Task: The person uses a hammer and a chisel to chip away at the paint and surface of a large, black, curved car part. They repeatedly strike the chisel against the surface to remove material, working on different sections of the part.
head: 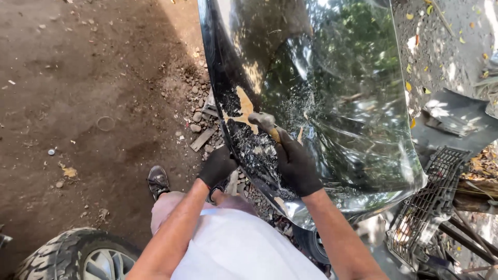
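From my seat I see both hands gloved in black and working on a glossy black car body panel (332, 78) that fills the upper middle and right of the frame, propped up on edge over bare dirt. My right hand (296, 165) is closed around the wooden handle of a hammer (265, 123), whose metal head sits just left of centre, right against the panel where the paint is scraped and flaked down to pale patches. My left hand (217, 166) is curled over the panel's lower left edge, gripping it; how far the fingers wrap behind it I cannot tell.

The risks I judge from here: the left hand sits close to the hammer head, so a glancing blow off that curved, slick skin could slide down onto the knuckles. The panel rim under that hand looks thin and raw, and a slip along it could cut through the glove. Only that one grip appears to steady the panel, so a hard strike might twist it or tip it toward my shoe (157, 180), lower left of centre. Paint chips could fly up at the face. Loose stones (196, 124) and wood scraps (202, 139) lie by the feet, poor footing if I shift. A tyre (78, 256) sits at lower left and a plastic grille (430, 199) at lower right, both near enough to trip over
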